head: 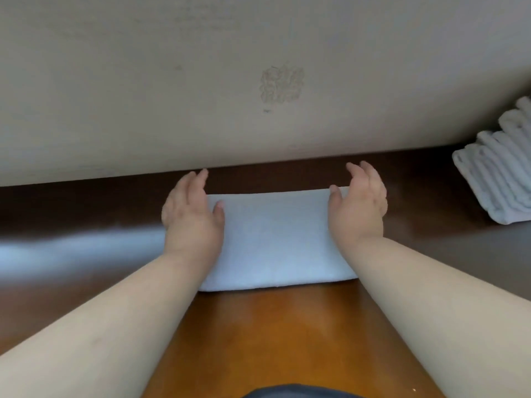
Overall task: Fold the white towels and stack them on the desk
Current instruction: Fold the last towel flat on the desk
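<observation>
Two hands flank one folded white towel (275, 239) lying flat on the brown desk (273, 326), close to the wall (201, 81); the left hand (191, 214) rests against the towel's left end and the right hand (357, 209) against its right end, thumbs lying on the top face and fingers extended past the far corners, loosely spread rather than curled round the cloth. Nothing is pinched, so far as the view shows; the palms seem to be squaring the bundle from both sides.

To do this well, I would press both ends inward evenly so the layers between the palms line up; keep the thumbs flat so the top face stays smooth; then slide the fingers under the ends before lifting, since the bundle would likely sag in the middle if it were raised by the corners alone.

A stack of folded towels (501, 170) stands well off to the right of the right hand, leaning somewhat; it looks like the destination, and a square bundle should sit there more steadily.
</observation>
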Demonstrator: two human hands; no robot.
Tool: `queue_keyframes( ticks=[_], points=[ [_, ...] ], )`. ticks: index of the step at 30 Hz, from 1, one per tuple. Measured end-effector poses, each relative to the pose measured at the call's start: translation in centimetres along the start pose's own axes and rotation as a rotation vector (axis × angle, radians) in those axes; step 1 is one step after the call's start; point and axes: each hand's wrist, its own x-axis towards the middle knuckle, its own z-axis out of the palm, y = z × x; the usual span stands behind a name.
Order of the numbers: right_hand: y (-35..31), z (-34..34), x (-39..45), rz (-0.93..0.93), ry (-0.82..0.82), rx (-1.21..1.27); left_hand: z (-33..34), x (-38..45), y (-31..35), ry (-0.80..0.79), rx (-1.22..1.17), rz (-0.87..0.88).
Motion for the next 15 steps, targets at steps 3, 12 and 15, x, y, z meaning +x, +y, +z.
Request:
queue_keyframes(
  ticks=[3,12,15],
  points=[
    [-3.3,1.4,-4.1,-0.42,-0.232,-0.121,1.4,-3.9,2.4,-0.267,0.054,0.443],
    [4.7,1.3,-3.1,-0.298,-0.576,-0.504,1.9,-5.3,-5.8,-0.466,0.424,0.204],
    [6.6,-0.1,-2.1,-0.168,-0.576,-0.528,1.2,-5.2,-6.4,-0.515,0.456,0.129]
  ],
)
